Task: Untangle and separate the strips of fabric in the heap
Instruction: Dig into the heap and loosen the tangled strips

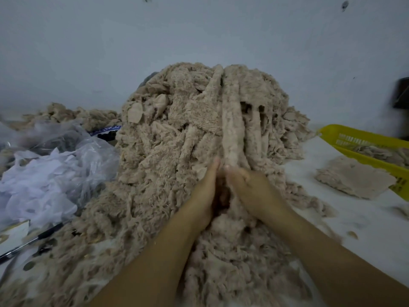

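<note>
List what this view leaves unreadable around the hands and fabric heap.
Left hand and right hand: shadow between the palms hides any grip, head view.
Yellow basket: cut by the right edge, head view.
Dark object above it: blurred, cut by the same edge.
Fabric heap: its bulk hides its far side.

The left hand [207,189] and right hand [250,187] hide their fingertips in the fabric heap [177,140]. A yellow basket [363,136] and a blurred dark object [401,94] are cut off at the right edge.

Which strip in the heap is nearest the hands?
The thick fuzzy strip running up the heap, ending between left hand and right hand; thinner strips lie further right.
</note>
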The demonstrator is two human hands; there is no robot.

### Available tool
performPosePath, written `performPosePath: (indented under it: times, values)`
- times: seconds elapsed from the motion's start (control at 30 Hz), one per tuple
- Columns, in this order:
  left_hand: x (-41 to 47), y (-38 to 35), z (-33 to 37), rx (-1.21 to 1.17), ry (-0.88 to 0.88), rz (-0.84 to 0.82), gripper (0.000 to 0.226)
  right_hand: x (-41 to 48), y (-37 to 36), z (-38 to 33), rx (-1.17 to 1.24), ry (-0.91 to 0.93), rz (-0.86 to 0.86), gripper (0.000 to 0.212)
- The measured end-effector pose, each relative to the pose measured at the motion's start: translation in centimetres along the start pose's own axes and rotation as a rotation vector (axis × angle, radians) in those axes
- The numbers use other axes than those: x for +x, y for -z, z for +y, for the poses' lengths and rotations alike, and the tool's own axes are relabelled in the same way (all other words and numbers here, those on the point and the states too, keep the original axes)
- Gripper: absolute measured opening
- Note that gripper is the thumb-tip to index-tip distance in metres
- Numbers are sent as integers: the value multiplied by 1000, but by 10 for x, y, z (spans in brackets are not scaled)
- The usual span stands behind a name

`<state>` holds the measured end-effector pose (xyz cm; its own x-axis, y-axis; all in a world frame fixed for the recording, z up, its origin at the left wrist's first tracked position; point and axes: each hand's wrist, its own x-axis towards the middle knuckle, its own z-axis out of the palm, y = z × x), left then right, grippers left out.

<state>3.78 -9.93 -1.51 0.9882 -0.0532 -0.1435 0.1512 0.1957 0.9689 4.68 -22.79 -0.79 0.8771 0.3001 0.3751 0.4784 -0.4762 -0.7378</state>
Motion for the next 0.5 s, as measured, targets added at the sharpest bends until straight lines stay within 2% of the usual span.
performPosePath:
  times: [0.07,0.13,0.23,0.33,0.4,0.5]
  values:
    - [1,6,4,-215,86,-49,60,-4,-9,-9,-229,168,-164,46]
    - [2,11,8,-362,105,-125,47,-7,-18,-15,-404,305,-302,46]
    - [4,16,10,-446,83,-125,45,-9,-24,-11,-456,358,-367,48]
    - [6,20,9,-452,96,-58,42,-11,-26,-7,-389,231,-342,57]
    - [9,19,7,-390,73,-3,44,-10,-21,-7,-199,26,-228,74]
    - [9,13,2,-173,-21,92,39,-2,-14,3,41,-187,-48,79]
